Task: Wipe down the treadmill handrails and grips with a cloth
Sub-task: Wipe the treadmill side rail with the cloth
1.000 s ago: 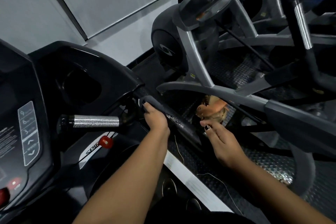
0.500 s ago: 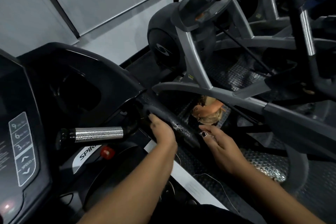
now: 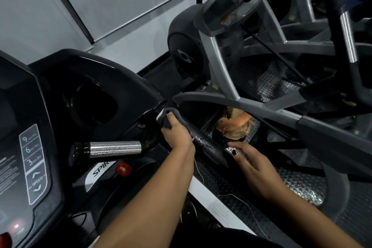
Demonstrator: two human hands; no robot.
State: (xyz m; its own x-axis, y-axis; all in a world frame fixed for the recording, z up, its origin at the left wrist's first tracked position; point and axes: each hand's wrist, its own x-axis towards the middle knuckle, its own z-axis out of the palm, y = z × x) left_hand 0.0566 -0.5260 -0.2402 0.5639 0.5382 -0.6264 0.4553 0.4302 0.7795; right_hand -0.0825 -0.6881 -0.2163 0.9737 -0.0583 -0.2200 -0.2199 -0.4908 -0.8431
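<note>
The treadmill's right handrail [image 3: 203,143] is a black foam bar with worn, flaking patches, sloping down from the console. My left hand [image 3: 177,133] grips a dark grey cloth [image 3: 171,113] wrapped round the rail's upper end, close to the console. Lower down, my right hand [image 3: 253,165] has its fingers loosely extended and touches the rail's lower end. A silver pulse grip [image 3: 114,149] sticks out to the left below the console.
The console [image 3: 33,159] with speed buttons fills the left; a dark cup holder [image 3: 90,102] sits beside it and a red safety key [image 3: 122,168] below. An elliptical machine [image 3: 221,56] stands close on the right. A tan object [image 3: 235,125] lies on the studded floor.
My left hand has slid up the handrail towards the console, and the cloth now shows under its fingers. My right hand has stayed by the rail's lower end.
</note>
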